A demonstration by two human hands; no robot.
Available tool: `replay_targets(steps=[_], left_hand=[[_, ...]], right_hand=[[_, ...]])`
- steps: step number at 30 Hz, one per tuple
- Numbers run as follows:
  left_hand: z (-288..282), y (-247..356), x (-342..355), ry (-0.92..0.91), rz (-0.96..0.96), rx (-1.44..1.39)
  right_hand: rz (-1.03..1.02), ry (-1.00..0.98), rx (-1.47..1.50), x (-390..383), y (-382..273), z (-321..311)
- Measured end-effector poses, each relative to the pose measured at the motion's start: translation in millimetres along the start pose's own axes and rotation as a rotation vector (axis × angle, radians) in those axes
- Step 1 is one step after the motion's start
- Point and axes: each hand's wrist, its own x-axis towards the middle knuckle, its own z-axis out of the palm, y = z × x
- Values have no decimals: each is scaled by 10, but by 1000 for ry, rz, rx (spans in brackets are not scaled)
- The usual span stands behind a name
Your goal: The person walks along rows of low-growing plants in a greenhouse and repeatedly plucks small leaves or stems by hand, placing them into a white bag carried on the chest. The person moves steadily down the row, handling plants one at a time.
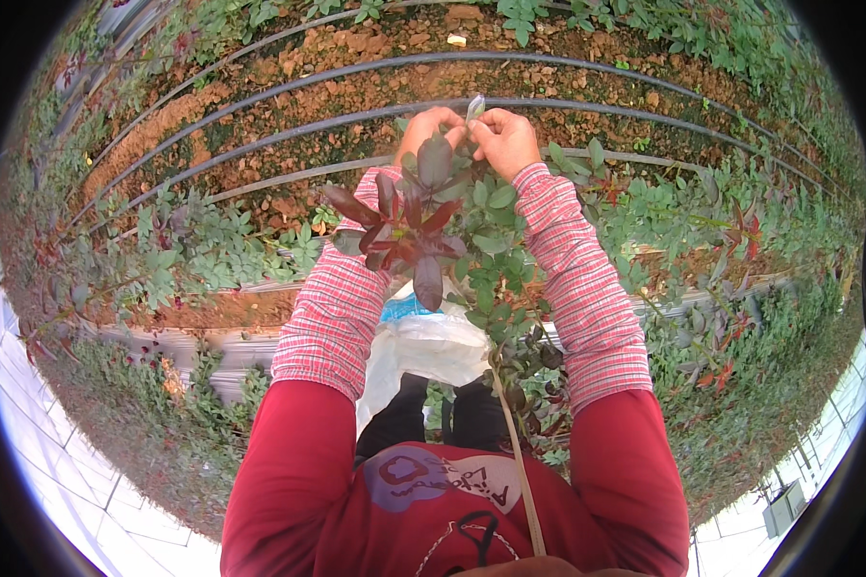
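- Held both hands close together at the upper middle, with nearly touching fingertips, over the edge of bare ground.
- Pinched a pale, pointed bud (476, 106) near its base in the right hand (506, 142), pointing upward just above the fingertips.
- Curled the left hand (431, 130) just beside the bud; could not tell if gripping or merely touching it.
- Reached out over dark red leaves (428, 279) and green leaves (496, 197), between both forearms.
- Wore checked sleeve covers (577, 260) over a red top (303, 452), with a tan strap (520, 452) down the front.
- Stood behind a white bag (428, 351), below the leaves.
- Faced dark hoses (587, 105) across brown soil (385, 87), among leafy rows (192, 245).
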Motion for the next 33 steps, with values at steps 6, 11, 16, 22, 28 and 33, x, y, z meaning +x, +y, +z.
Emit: replay_targets(steps=[6, 11, 16, 22, 28, 33], left_hand=[[-46, 60, -22, -15, 78, 84], [-62, -56, 8, -11, 66, 24], [-118, 74, -24, -9, 74, 105], [-89, 266, -79, -33, 32, 115], [-110, 156, -58, -22, 142, 157], [-139, 131, -73, -15, -13, -54]], right_hand=[[-137, 119, -160, 82, 121, 74], [-83, 90, -33, 116, 143, 115], [-90, 14, 14, 147, 129, 45], [-59, -26, -89, 203, 28, -11], [24, 13, -155, 184, -25, 107], [101, -248, 210, 125, -47, -24]])
